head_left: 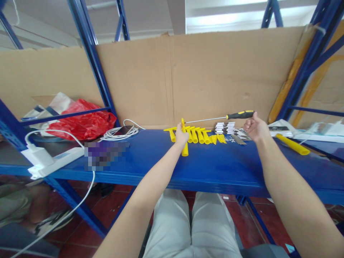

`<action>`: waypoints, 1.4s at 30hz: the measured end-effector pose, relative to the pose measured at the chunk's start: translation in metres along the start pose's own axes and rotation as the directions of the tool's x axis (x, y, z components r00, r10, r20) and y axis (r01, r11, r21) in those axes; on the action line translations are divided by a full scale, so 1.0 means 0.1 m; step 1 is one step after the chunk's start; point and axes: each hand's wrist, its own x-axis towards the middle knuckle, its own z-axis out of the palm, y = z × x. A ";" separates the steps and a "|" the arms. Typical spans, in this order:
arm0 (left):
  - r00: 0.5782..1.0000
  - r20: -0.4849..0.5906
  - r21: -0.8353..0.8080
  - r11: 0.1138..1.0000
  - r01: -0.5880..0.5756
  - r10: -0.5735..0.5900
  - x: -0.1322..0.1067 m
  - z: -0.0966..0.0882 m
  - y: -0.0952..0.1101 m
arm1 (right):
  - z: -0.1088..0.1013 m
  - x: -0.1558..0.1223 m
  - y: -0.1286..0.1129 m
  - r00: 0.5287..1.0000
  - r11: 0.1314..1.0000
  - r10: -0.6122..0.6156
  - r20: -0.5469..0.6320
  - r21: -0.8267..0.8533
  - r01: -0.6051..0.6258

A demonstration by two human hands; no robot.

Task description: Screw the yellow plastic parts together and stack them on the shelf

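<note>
My left hand [182, 136] is closed round a yellow T-shaped plastic handle [185, 150], held above the blue shelf. My right hand [256, 127] pinches the butt end of a black-and-yellow screwdriver [240, 114]. The screwdriver's long shaft points left, and its tip meets the upper end of the held handle; the exact contact is too small to make out. Behind my left hand lies a row of similar yellow T-shaped handles [200, 135]. Small yellow plastic pieces [221, 138], tiny metal parts and a flat metal blade [238, 139] lie between the hands.
Stacked small white packets [225, 127] stand near the cardboard backboard [215, 71]. A yellow tube [292, 144] lies at right. Leftward are a coiled white cable [119, 133], a red plastic bag [86, 120], a power strip [61, 160] and a blurred-out object. Blue posts frame the shelf.
</note>
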 end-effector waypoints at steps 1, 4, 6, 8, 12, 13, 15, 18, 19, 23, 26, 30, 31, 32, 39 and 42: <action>1.000 -0.003 -0.001 1.000 0.006 -0.006 0.00 0.00 0.00 | 0.00 0.00 0.00 1.000 1.000 -0.009 0.015 -0.026 0.010; 1.000 -0.002 0.004 1.000 0.019 -0.019 -0.01 0.00 0.02 | 0.01 -0.01 0.00 1.000 0.999 0.003 0.012 -0.054 -0.003; 1.000 0.008 0.017 1.000 0.023 -0.023 -0.02 0.00 0.04 | 0.04 -0.04 -0.01 0.999 0.999 0.035 -0.021 -0.028 -0.035; 0.999 0.018 0.039 0.999 0.028 -0.028 -0.02 -0.01 0.05 | 0.06 -0.08 -0.02 0.997 0.998 0.062 -0.049 0.015 -0.062; 0.998 0.029 0.078 0.996 0.050 -0.052 -0.03 -0.01 0.05 | 0.07 -0.08 -0.04 0.992 0.994 0.095 -0.077 0.062 -0.091; 0.998 0.029 0.083 0.995 0.053 -0.056 -0.02 -0.01 0.04 | 0.06 -0.07 -0.04 0.991 0.994 0.097 -0.091 0.064 -0.092; 0.998 0.025 0.083 0.995 0.049 -0.051 -0.02 -0.01 0.03 | 0.06 -0.05 -0.03 0.991 0.995 0.086 -0.101 0.059 -0.080; 1.000 0.012 0.057 0.998 0.026 -0.027 0.00 0.00 0.01 | 0.06 -0.05 -0.02 0.997 0.999 0.053 -0.061 0.015 -0.052; 1.000 0.008 0.046 0.999 0.020 -0.020 0.00 0.00 0.00 | 0.07 -0.06 -0.02 0.998 0.999 0.037 -0.054 -0.004 -0.038; 1.000 -0.004 0.028 0.999 0.027 -0.026 0.00 0.00 0.00 | 0.08 -0.09 0.00 0.997 0.999 0.001 -0.077 -0.052 -0.005; 1.000 -0.011 0.038 0.999 0.030 -0.029 0.00 0.00 0.02 | 0.08 -0.08 0.00 0.994 0.997 0.046 -0.099 -0.060 -0.052; 1.000 0.006 0.049 0.999 -0.012 0.012 -0.02 0.00 0.03 | 0.09 -0.09 -0.02 0.992 0.997 0.076 -0.105 -0.017 -0.078; 1.000 0.013 0.051 0.998 -0.022 0.022 -0.02 0.00 0.03 | 0.10 -0.11 -0.03 0.991 0.997 0.077 -0.113 0.004 -0.077; 0.999 0.020 0.052 0.998 -0.029 0.028 -0.02 0.00 0.04 | 0.11 -0.12 -0.04 0.990 0.997 0.079 -0.120 0.029 -0.076; 1.000 0.028 0.056 0.998 0.007 -0.008 -0.01 -0.01 0.01 | 0.10 -0.16 -0.09 0.995 0.993 0.052 -0.079 0.106 -0.044; 1.000 0.024 0.053 0.999 0.009 -0.010 0.00 -0.02 0.00 | 0.09 -0.13 -0.06 0.997 0.999 0.046 -0.069 0.027 -0.044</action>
